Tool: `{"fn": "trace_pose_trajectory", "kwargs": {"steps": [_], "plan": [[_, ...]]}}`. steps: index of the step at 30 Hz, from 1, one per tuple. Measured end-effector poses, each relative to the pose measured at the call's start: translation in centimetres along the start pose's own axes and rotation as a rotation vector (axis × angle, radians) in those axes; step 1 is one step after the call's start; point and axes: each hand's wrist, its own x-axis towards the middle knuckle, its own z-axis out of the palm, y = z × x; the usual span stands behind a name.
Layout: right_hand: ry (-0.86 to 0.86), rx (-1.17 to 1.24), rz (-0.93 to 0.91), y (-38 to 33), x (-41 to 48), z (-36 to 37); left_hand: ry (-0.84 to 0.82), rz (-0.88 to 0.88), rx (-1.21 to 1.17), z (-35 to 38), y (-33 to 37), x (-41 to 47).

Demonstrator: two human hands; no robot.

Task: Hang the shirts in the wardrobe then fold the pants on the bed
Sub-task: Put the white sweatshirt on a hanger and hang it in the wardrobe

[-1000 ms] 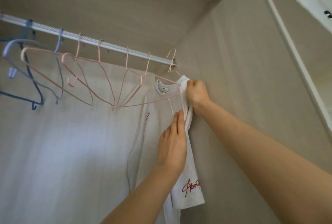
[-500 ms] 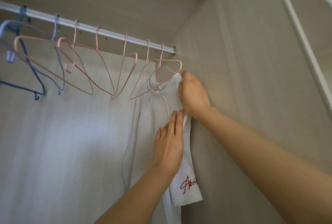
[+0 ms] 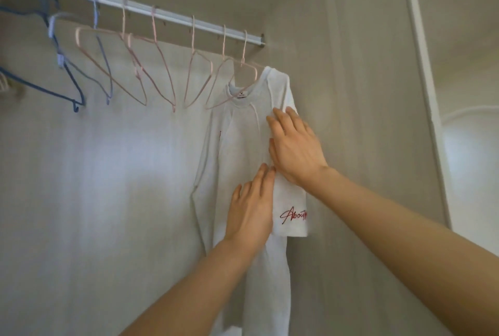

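A white T-shirt (image 3: 237,152) with red script on its sleeve hangs from a pink hanger (image 3: 244,71) at the right end of the wardrobe rail (image 3: 151,12). My right hand (image 3: 293,146) lies flat on the shirt's right shoulder and sleeve, fingers straight and spread. Just below it, my left hand (image 3: 251,209) presses flat against the shirt's front, its fingers pointing up. Neither hand grips the cloth. No pants or bed are in view.
Several empty pink hangers (image 3: 162,66) and blue hangers (image 3: 64,66) hang along the rail to the left. The wardrobe's side panel (image 3: 351,119) stands right beside the shirt. A white door frame (image 3: 421,92) runs down the right.
My right hand let go of the shirt's shoulder at the hanger and slid down, flat onto the sleeve. The left hand stays on the front. The view shifted up and left.
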Motion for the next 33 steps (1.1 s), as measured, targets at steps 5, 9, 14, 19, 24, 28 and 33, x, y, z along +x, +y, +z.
{"fn": "trace_pose_trajectory", "kwargs": {"steps": [5,9,14,19,24,28,33], "plan": [[-0.079,0.062,-0.015,-2.7,-6.2,-2.0,-0.075,-0.028,-0.005,-3.9,-1.0,-5.5],[-0.144,0.130,-0.044,-5.3,-11.0,-3.0,-0.089,-0.058,0.059,-7.1,-1.5,-10.0],[-0.212,0.314,-0.056,-8.7,-16.0,-4.0,-0.091,-0.114,0.117,-10.0,-1.9,-15.0],[-0.316,0.575,-0.042,-12.7,-20.4,-4.9,-0.107,-0.159,0.158,-12.1,-1.5,-19.0],[-0.402,0.733,-0.044,-15.4,-24.5,-5.0,-0.144,-0.225,0.234,-13.2,-0.3,-23.7],[-0.491,0.858,-0.083,-17.1,-28.1,-5.0,-0.201,-0.371,0.343,-13.9,2.0,-28.6],[-0.623,1.025,-0.179,-19.7,-33.6,-6.1,-0.268,-0.537,0.485,-16.1,6.1,-35.2]]}}
